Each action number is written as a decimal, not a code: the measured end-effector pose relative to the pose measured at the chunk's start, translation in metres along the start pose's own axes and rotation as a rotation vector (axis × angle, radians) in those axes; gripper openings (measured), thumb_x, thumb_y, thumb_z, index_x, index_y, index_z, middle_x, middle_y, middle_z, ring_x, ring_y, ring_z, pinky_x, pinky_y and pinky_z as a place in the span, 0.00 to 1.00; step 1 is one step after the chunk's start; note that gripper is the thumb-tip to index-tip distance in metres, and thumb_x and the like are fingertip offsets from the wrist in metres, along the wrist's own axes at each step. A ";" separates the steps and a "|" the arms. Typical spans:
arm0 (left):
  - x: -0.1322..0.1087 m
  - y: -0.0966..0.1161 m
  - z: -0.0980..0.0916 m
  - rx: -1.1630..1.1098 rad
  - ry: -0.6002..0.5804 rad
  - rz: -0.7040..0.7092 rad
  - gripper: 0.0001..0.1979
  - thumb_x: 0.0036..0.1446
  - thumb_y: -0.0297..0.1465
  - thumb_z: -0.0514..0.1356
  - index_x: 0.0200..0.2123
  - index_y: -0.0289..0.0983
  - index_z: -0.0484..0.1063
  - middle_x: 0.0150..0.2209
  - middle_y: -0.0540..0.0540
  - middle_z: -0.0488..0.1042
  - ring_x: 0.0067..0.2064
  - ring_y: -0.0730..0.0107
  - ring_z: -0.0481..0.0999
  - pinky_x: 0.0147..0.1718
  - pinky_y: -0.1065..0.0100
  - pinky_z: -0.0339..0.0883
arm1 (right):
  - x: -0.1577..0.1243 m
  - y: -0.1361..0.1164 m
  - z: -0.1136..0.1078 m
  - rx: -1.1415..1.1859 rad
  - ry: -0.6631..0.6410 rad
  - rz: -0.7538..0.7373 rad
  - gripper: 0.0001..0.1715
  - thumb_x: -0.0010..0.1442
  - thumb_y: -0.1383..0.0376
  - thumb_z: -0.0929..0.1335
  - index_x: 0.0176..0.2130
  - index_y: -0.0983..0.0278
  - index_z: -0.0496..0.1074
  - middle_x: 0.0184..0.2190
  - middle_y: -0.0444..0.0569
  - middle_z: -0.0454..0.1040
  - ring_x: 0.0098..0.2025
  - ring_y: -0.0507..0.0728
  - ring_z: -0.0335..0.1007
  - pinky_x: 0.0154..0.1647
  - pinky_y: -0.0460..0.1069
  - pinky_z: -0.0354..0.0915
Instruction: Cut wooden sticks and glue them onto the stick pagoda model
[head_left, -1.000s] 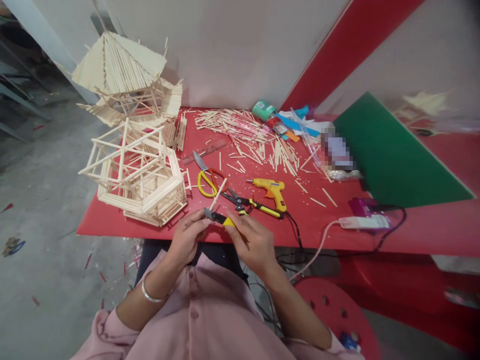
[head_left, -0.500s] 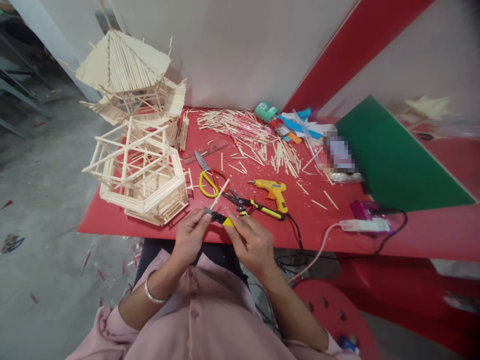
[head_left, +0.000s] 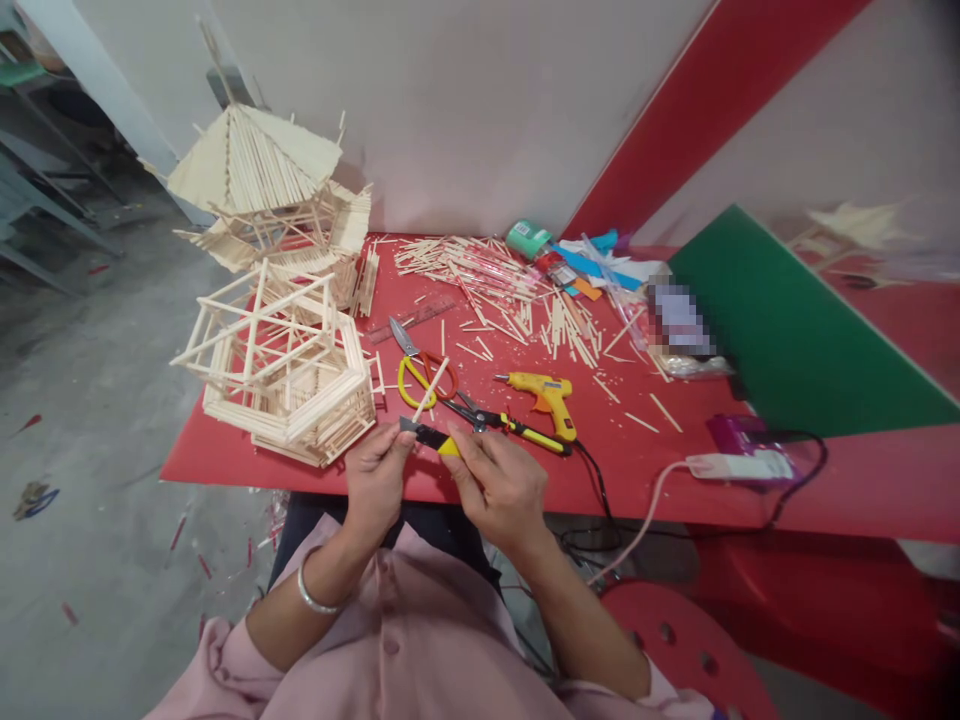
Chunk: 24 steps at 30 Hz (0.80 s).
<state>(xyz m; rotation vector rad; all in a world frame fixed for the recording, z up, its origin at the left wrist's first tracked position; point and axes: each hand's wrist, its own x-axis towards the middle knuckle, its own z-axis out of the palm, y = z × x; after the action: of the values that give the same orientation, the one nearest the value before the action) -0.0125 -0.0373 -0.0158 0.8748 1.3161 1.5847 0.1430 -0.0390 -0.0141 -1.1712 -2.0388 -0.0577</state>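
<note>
Over the front edge of the red table, my left hand point(head_left: 377, 475) is closed on a thin wooden stick point(head_left: 433, 388) that points up and away. My right hand point(head_left: 501, 485) grips the yellow handle of a utility knife point(head_left: 433, 438). The knife's blade lies against the stick's lower end, right by my left fingertips. Just beyond are scissors point(head_left: 426, 379) with red and yellow handles, and pliers point(head_left: 529, 430) with black and yellow grips. A yellow glue gun point(head_left: 546, 396) rests to their right.
At left stand an open hexagonal stick frame point(head_left: 289, 405) and a roofed stick model point(head_left: 255, 165). Loose sticks point(head_left: 480, 270) cover the table's back. At right are a green board point(head_left: 795, 340) and a power strip point(head_left: 742, 465) with trailing cords. A red stool point(head_left: 682, 650) is below.
The view has shifted slightly, so the table sits a little lower. Both hands keep their holds, with the knife blade still against the stick.
</note>
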 end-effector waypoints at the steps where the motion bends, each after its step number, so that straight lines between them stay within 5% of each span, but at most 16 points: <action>1: 0.000 0.000 0.001 -0.006 0.018 -0.009 0.16 0.47 0.43 0.71 0.22 0.36 0.77 0.21 0.51 0.71 0.24 0.75 0.66 0.27 0.72 0.64 | 0.000 0.001 0.000 -0.028 0.012 -0.013 0.17 0.65 0.64 0.68 0.53 0.65 0.76 0.31 0.50 0.77 0.32 0.54 0.70 0.35 0.49 0.61; 10: 0.000 0.006 0.004 0.107 -0.090 -0.033 0.21 0.51 0.45 0.68 0.18 0.36 0.71 0.20 0.52 0.63 0.25 0.75 0.63 0.26 0.73 0.60 | -0.005 0.009 0.003 0.165 -0.063 0.101 0.18 0.67 0.64 0.66 0.55 0.63 0.75 0.31 0.48 0.78 0.32 0.53 0.71 0.34 0.47 0.64; 18: 0.002 -0.004 0.006 -0.065 0.006 -0.158 0.22 0.44 0.47 0.71 0.20 0.35 0.72 0.17 0.56 0.61 0.19 0.81 0.55 0.17 0.75 0.49 | -0.003 0.009 0.005 -0.051 0.023 -0.003 0.18 0.64 0.62 0.69 0.53 0.63 0.77 0.32 0.51 0.79 0.33 0.55 0.72 0.36 0.49 0.64; 24: 0.003 0.000 0.004 -0.110 -0.054 -0.226 0.21 0.43 0.47 0.72 0.27 0.33 0.78 0.19 0.54 0.66 0.18 0.84 0.57 0.17 0.77 0.50 | -0.003 0.011 0.005 0.491 -0.130 0.325 0.20 0.69 0.59 0.63 0.54 0.60 0.76 0.40 0.51 0.81 0.39 0.55 0.77 0.41 0.49 0.71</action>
<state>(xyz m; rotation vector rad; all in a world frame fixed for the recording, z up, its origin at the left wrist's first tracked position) -0.0097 -0.0329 -0.0148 0.6719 1.2305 1.4325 0.1487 -0.0329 -0.0231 -1.1858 -1.7977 0.6554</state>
